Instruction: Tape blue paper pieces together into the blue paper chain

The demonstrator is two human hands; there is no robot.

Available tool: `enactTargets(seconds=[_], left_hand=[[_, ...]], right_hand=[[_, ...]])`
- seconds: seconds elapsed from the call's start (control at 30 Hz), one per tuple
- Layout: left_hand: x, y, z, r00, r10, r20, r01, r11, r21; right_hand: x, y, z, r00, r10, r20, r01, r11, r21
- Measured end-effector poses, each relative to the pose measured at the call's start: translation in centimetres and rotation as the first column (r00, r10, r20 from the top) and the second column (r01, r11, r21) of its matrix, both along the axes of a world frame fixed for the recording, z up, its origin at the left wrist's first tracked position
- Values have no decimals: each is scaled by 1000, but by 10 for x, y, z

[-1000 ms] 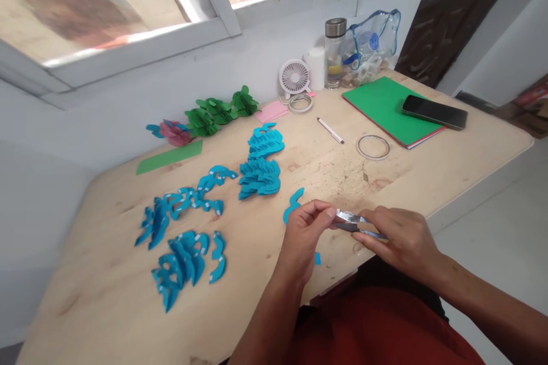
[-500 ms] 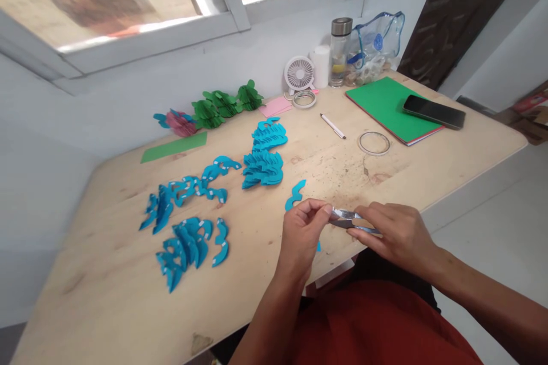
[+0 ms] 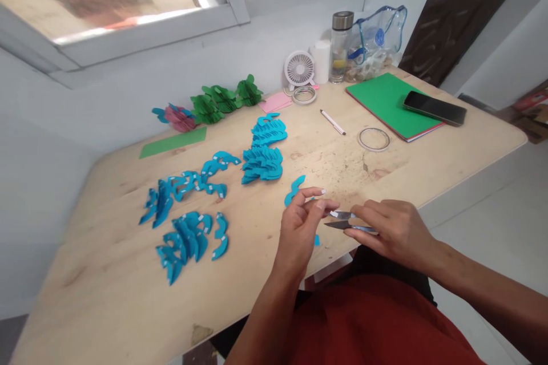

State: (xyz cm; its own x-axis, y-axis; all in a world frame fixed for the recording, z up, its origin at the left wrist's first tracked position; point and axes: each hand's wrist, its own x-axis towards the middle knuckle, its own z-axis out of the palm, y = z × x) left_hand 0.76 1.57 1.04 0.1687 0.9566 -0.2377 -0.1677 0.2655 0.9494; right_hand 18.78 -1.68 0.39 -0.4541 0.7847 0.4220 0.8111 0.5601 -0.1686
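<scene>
My right hand (image 3: 391, 225) grips a small pair of metal scissors (image 3: 338, 224), its blades parted and pointing left. A small white bit of tape (image 3: 334, 214) sits at the upper blade. My left hand (image 3: 302, 219) is just left of the blades, with the index finger lifted away from the thumb. On that fingertip is another white tape bit (image 3: 323, 191). Partly behind my left hand lies a wavy blue paper piece (image 3: 295, 185); a blue scrap (image 3: 317, 239) shows below the scissors. Blue cut papers with white tape bits (image 3: 188, 239) lie to the left.
Stacked blue paper shapes (image 3: 262, 165) lie mid-table. Green paper shapes (image 3: 216, 104) and a small fan (image 3: 299, 69) stand along the wall. Tape rolls (image 3: 374, 140), a pen (image 3: 333, 122), green sheets (image 3: 385, 104), a phone (image 3: 434, 108) and a bottle (image 3: 341, 48) are rightward.
My left index finger has lifted off the thumb, and white tape bits now show on its tip and at the blade. The scissor blades look wider apart; the view shifted slightly.
</scene>
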Motion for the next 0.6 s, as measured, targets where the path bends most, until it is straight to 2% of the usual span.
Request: enactTargets(seconds=[0.1, 0.2, 0.43, 0.6], left_hand=[[-2, 1, 3, 996, -86, -28, 86, 996, 18], [-4, 3, 4, 982, -148, -120, 154, 987, 50], [-4, 8, 5, 913, -169, -372, 234, 963, 137], [-5, 11, 6, 899, -191, -393, 255, 960, 115]], right_hand=[[0, 1, 0, 1000, 13, 22, -13, 1000, 5], [-1, 2, 0, 999, 24, 39, -24, 1000, 14], [-1, 3, -1, 997, 53, 56, -52, 998, -21], [-2, 4, -2, 996, 65, 65, -63, 997, -37]])
